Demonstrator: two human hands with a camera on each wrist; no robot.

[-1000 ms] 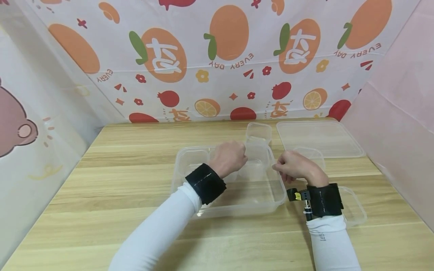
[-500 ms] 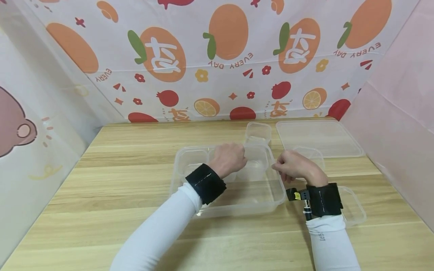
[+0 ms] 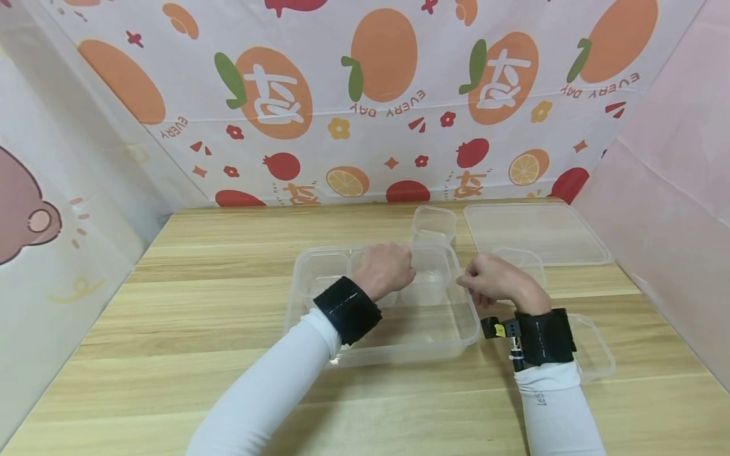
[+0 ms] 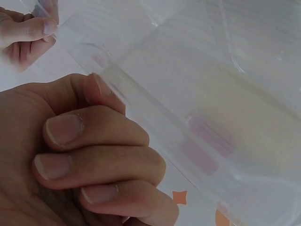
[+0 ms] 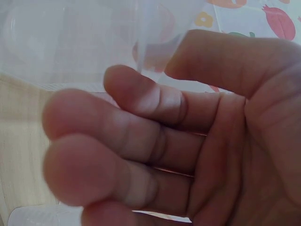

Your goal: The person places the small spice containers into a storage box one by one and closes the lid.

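Observation:
A large clear plastic food box [image 3: 393, 351] stands mid-table, with several small clear containers inside along its back. My left hand [image 3: 383, 269] reaches into it with curled fingers. It pinches the rim of the back-right small container [image 3: 424, 288]; in the left wrist view my fingertip [image 4: 101, 88] meets a clear rim, while the thumb is hidden. My right hand [image 3: 495, 278] is at the large box's right wall. In the right wrist view its thumb [image 5: 202, 56] and index finger pinch that clear wall [image 5: 141, 28], and the other fingers are loosely bent.
Behind the box stands another small clear container [image 3: 435, 221]. A large clear lid [image 3: 538, 234] lies at the back right of the wooden table [image 3: 188, 316]. Two small clear lids lie by my right arm, one [image 3: 527, 261] behind the hand and one [image 3: 595, 351] beside the wrist.
Almost nothing differs: both hands keep their places at the box, and the containers and lids stay where they were. The view shifts very slightly.

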